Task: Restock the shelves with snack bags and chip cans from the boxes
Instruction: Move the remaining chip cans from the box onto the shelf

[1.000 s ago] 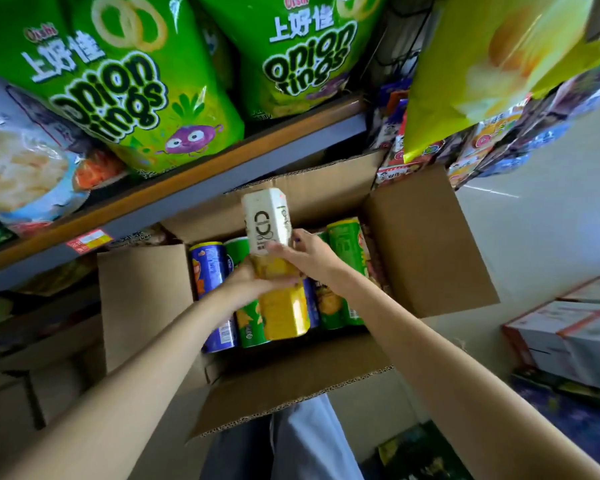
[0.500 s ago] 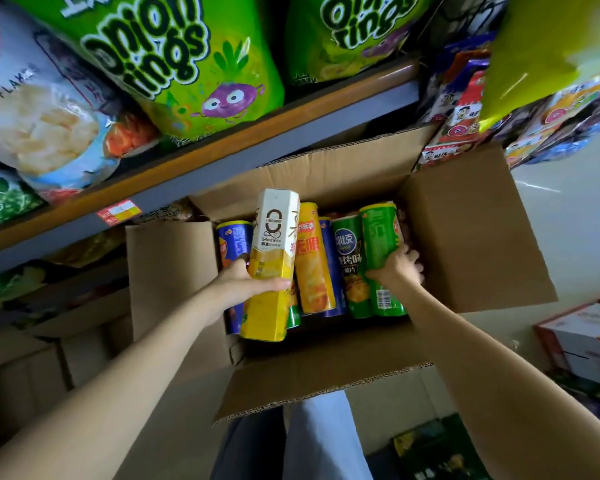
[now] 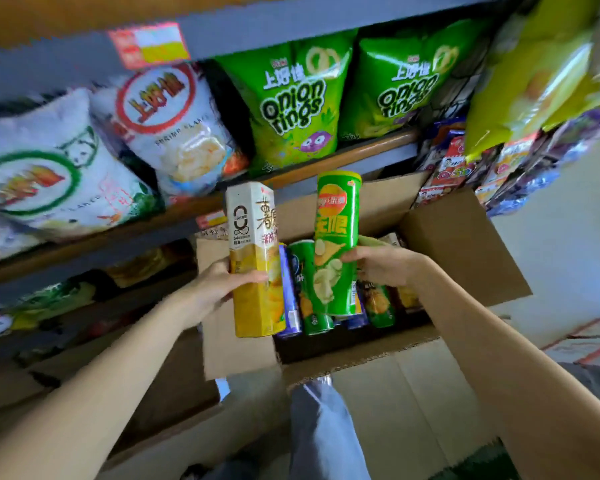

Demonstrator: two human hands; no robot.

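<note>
The left hand (image 3: 219,289) grips the yellow-and-white carton (image 3: 255,258) around its lower half; the fingers wrap the far side and the thumb lies across the near face. The carton stands nearly upright, held above the left edge of the open cardboard box (image 3: 465,251). The right hand (image 3: 383,265) grips the green chip can (image 3: 336,244) at mid-height, fingers curled round its right side. The can is upright, lifted clear of the box, just beside the carton but apart from it. Below both, more cans (image 3: 312,306) lie side by side inside the box.

Behind the raised items, the shelf (image 3: 371,147) carries two green onion rings bags (image 3: 293,98) and white shrimp flakes bags (image 3: 174,126).

Compared with half a second ago: the right hand was reaching onto the green can lying in the box; the can is now out and raised. The carton has risen slightly in the left hand.
</note>
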